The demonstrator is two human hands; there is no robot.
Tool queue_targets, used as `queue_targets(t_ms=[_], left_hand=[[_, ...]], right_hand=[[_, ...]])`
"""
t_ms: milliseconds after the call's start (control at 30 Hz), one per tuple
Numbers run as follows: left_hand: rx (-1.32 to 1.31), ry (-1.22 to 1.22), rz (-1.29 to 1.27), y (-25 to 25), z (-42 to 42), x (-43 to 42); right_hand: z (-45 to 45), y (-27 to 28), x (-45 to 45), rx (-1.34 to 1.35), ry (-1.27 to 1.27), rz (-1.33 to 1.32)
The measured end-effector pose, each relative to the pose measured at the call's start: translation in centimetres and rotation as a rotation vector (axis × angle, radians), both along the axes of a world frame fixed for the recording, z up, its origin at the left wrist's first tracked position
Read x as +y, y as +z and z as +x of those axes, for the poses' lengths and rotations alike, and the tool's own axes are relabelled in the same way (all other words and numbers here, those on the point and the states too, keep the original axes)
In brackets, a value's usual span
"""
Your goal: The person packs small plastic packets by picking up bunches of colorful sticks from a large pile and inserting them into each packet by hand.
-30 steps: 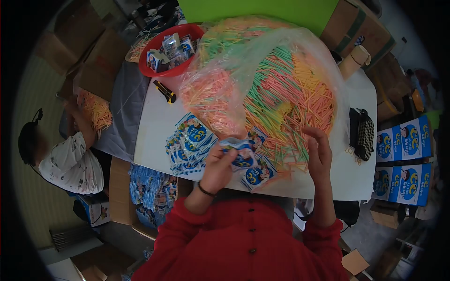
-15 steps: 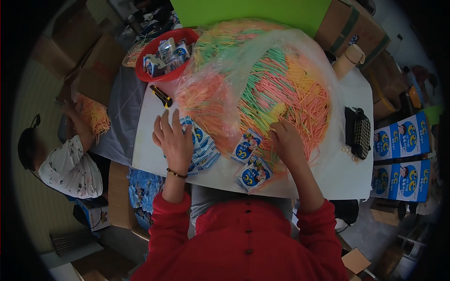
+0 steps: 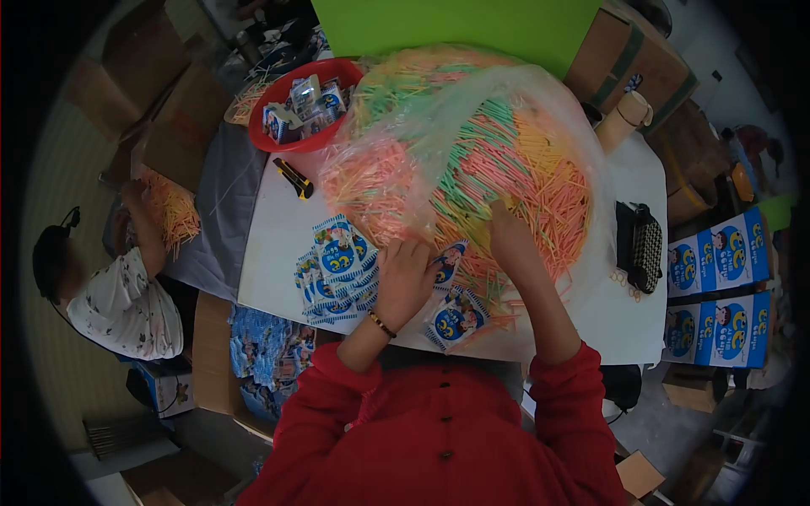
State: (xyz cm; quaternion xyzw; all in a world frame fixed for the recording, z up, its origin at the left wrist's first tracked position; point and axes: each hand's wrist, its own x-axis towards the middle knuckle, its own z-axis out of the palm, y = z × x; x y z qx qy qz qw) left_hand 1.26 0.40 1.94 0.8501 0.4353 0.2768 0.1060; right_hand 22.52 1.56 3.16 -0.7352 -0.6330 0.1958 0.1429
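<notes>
Shifting off the stacked packets (image 3: 337,257) left of centre, our left hand (image 3: 407,280) has come to a loose packet (image 3: 453,260) mid-frame, fingers close together, while our right hand (image 3: 510,238) stays at the coloured sticks (image 3: 498,139) right of centre. Packet and sticks are now attended together, though we cannot tell whether either hand's fingers are clamped.

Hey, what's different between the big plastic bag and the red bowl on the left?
The bag is see-through and floppy; the bowl is opaque and looks rigid. The bag is far larger than the bowl. The bag holds coloured sticks; the bowl holds packets. Both are open.
</notes>
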Motion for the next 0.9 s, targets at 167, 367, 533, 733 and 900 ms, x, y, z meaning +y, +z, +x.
queue_targets(t_ms=[167, 367, 533, 733, 900], left_hand=[[-0.560, -0.056, -0.535, -0.5, -0.9, -1.6], [-1.048, -0.215, -1.097, -2.7, 0.6, -2.9], [-1.171, -0.192, -1.278, -2.9, 1.6, -3.7], [-0.729, -0.245, -1.097, -2.5, 0.7, -3.6], [-0.731, -0.296, -1.166, -2.8, 1.2, -3.9]], right_hand=[[2.5, -2.0, -5.4, 0.743, -0.065, 0.315], [2.5, -6.8, -9.2, 0.984, -0.183, 0.292], [3.1, -7.0, -9.4, 0.850, -0.133, 0.273], [1.3, -0.5, -9.8, 1.341, -0.288, 0.426], [-0.6, 1.2, -10.0, 1.738, 0.030, 0.369]])
